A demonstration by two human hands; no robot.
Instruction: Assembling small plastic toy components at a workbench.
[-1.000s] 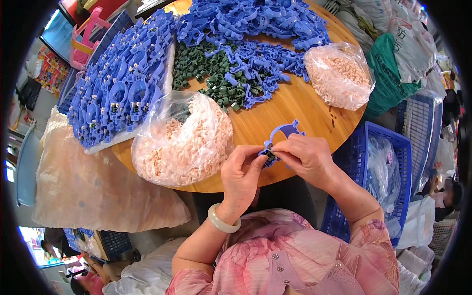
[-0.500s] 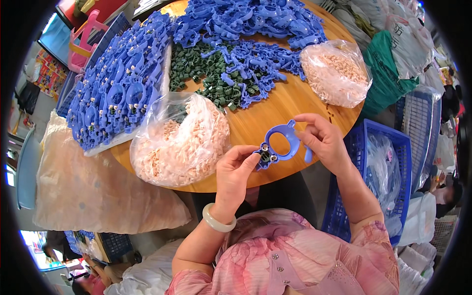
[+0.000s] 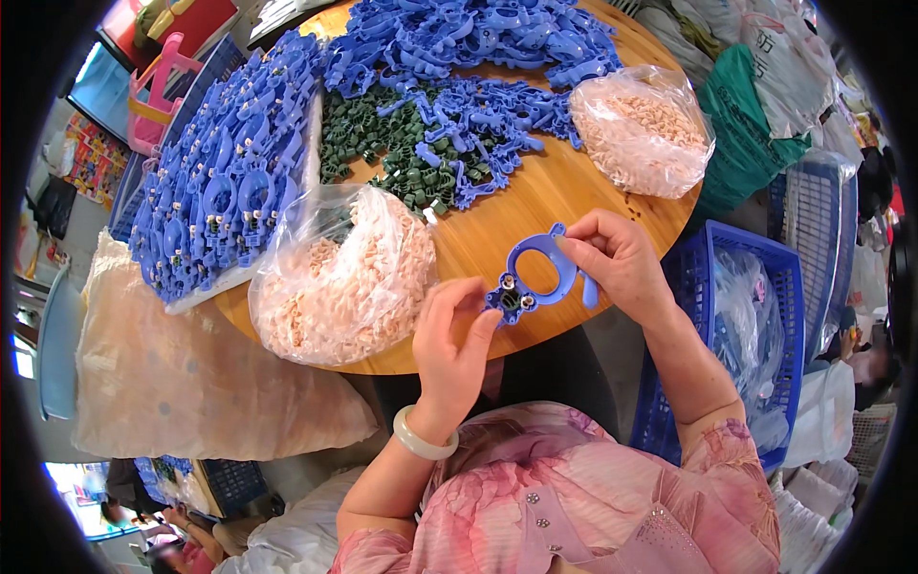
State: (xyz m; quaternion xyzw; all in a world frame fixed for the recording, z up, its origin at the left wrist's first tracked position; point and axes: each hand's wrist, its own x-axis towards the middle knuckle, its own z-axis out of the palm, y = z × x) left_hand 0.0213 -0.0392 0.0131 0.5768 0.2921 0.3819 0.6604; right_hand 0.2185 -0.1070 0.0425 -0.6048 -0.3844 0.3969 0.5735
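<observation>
Filling the view's upper half, a round wooden table point(image 3: 478, 249) of warm brown. Along its far edge, a deep heap of blue plastic parts point(image 3: 469, 38). At its left edge, a white board point(image 3: 314, 153) packed with blue pieces point(image 3: 220, 182) in rows. Toward the middle, a spread of dark green clips point(image 3: 373, 143) beside smaller blue bits point(image 3: 497, 134). At the near left edge, a clear bag point(image 3: 382, 277) full of small pale pegs; at the right edge, a second clear bag point(image 3: 641, 129) of the same kind.

Around the table, a blue crate point(image 3: 660, 383) just off the near right edge, a green sack point(image 3: 746, 134) past the right edge, a large pale sack point(image 3: 191, 364) below the left edge, and a pink stool point(image 3: 153, 96) beyond the far left.

Above the table's near edge, between both hands, a blue frame point(image 3: 568, 275) with a big ring and a dark-filled end. In the right hand point(image 3: 622, 268), the ring's upper tab, pinched between thumb and fingers. By the dark end, the left hand point(image 3: 449, 335), thumb and fingers parted; impossible to tell whether touching. On the left wrist, a pale bangle point(image 3: 421, 442).
</observation>
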